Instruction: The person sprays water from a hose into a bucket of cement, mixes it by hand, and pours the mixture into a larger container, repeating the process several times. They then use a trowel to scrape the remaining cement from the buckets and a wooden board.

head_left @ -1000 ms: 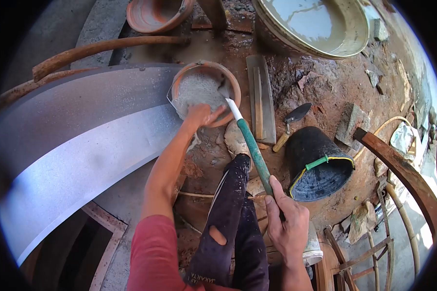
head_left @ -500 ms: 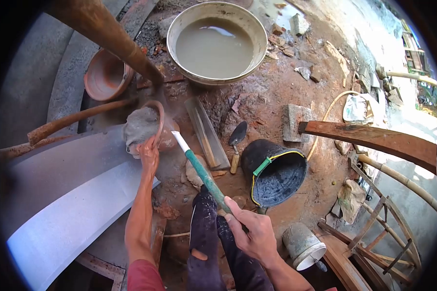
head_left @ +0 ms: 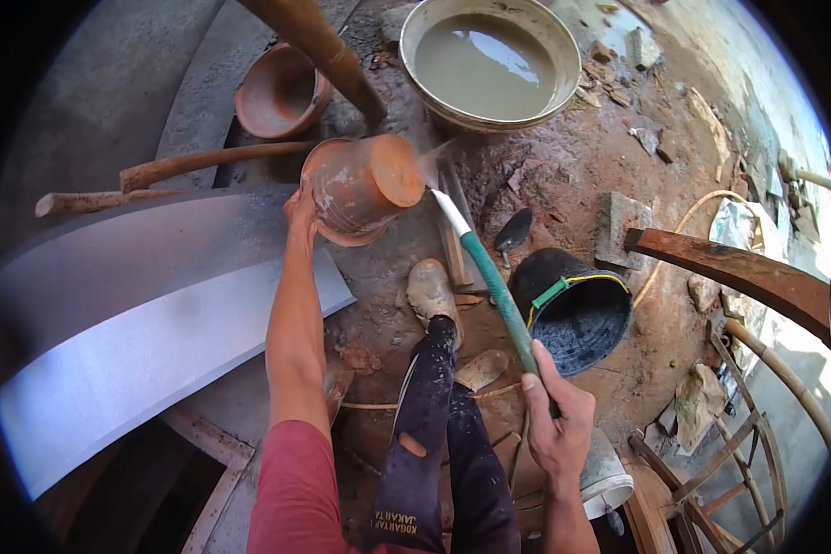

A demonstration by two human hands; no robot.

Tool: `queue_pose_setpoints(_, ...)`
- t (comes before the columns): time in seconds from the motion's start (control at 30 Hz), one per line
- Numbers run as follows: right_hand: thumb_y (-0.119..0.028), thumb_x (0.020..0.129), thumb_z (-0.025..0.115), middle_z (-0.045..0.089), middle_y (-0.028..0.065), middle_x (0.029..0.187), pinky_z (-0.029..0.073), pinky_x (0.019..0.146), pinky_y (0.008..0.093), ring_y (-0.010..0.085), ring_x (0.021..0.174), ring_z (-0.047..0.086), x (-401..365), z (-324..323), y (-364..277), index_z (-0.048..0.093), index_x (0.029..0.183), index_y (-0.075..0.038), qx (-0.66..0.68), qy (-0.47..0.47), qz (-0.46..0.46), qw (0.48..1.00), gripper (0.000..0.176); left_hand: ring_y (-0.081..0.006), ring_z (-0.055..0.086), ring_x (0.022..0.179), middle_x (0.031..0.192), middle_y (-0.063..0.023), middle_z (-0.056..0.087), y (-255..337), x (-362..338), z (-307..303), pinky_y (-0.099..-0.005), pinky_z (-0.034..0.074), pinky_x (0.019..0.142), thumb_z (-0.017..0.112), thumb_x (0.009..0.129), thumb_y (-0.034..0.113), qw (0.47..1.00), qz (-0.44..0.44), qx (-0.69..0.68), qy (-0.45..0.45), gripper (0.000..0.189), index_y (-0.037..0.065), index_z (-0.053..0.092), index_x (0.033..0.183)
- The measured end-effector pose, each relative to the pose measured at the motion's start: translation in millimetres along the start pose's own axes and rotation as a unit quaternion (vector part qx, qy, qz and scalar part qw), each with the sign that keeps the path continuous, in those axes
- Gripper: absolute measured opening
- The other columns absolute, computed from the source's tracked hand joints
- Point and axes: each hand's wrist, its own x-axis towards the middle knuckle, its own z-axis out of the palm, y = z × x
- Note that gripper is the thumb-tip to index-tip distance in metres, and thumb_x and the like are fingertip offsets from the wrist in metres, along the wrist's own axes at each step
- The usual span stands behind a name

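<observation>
My left hand (head_left: pixel 303 208) grips the rim of a terracotta-coloured pot (head_left: pixel 351 189), which is tipped on its side with its base facing right. Its inside is turned away from me. Closed around a green hose (head_left: pixel 499 291) is my right hand (head_left: pixel 563 415). The hose's white end (head_left: pixel 451 214) points up at the pot's base, close to it, and a fine spray shows there. Right of the hose a black bucket (head_left: pixel 577 319) with a green handle grip lies tilted. A trowel (head_left: pixel 513 231) rests on the ground between hose and bucket.
A large basin (head_left: pixel 489 69) of murky water stands at the top. Another terracotta-coloured pot (head_left: pixel 282 97) sits upper left, by a leaning wooden post (head_left: pixel 328 55). Curved metal sheet (head_left: pixel 157 342) covers the left side. A wooden beam (head_left: pixel 739 277) juts in from the right.
The pot has turned over in my left hand: its grey-coated inside showed before, its base shows now. The hose has swung to a steeper angle. My view has shifted left.
</observation>
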Motion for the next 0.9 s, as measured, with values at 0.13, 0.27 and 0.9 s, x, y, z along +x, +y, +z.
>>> queue_pose_setpoints(0.13,-0.003,0.091,0.063,0.07,0.0243,0.094,0.052,0.075,0.0338,0.029,0.078,0.07,-6,-5,6,0.066,0.122,0.004,-0.005,0.023,-0.005,1.0,0.032,-0.0267,0.069,0.093,0.114,-0.0186,0.067,17,-18,-23,-0.0382,0.058,0.078,0.072,0.088,0.049,0.983,-0.092,-0.136,0.078,0.069,-0.011,0.059,0.12)
queue_pose_setpoints(0.27,-0.003,0.09,0.063,0.071,0.0251,0.1,0.052,0.076,0.0333,0.0293,0.08,0.071,-12,-15,13,0.066,0.121,0.006,-0.029,0.026,-0.009,0.999,0.032,-0.0269,0.068,0.091,0.116,-0.0168,0.067,27,-41,-30,-0.0398,0.058,0.078,0.077,0.083,0.051,0.984,-0.025,-0.165,0.055,0.072,-0.009,0.059,0.12)
queue_pose_setpoints(0.9,-0.005,0.091,0.065,0.061,0.0215,0.069,0.047,0.056,0.033,0.0225,0.055,0.061,-40,-14,-4,0.063,0.129,0.0,-0.147,-0.086,-0.004,0.985,0.038,-0.0173,0.068,0.101,0.111,0.0005,0.068,-129,-143,67,-0.0436,0.041,0.088,0.061,0.085,0.011,0.548,0.433,0.694,-0.175,0.027,0.019,0.064,0.11)
